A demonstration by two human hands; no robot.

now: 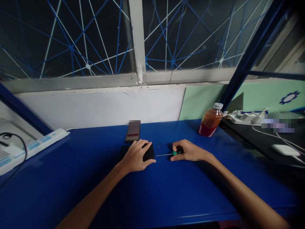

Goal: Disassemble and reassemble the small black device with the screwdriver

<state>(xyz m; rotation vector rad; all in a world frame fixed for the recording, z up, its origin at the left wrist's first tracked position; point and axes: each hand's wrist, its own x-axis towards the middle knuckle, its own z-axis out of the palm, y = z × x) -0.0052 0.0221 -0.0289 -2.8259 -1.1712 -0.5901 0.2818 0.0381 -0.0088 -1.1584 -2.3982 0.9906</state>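
My left hand (137, 156) lies over a flat black device (149, 154) on the blue table (166, 190), fingers curled round its edge, holding it down. My right hand (188, 150) is closed on the green handle of a thin screwdriver (176, 153). The screwdriver's metal shaft points left and its tip reaches the black device's right side. A phone (133, 130) with a lit reddish screen lies flat just behind my left hand.
A bottle (211, 120) of amber drink with a white cap stands at the back right. A white power strip (30, 147) lies at the left edge, another (243, 117) with cables on the dark bench at right. A wall and window rise behind.
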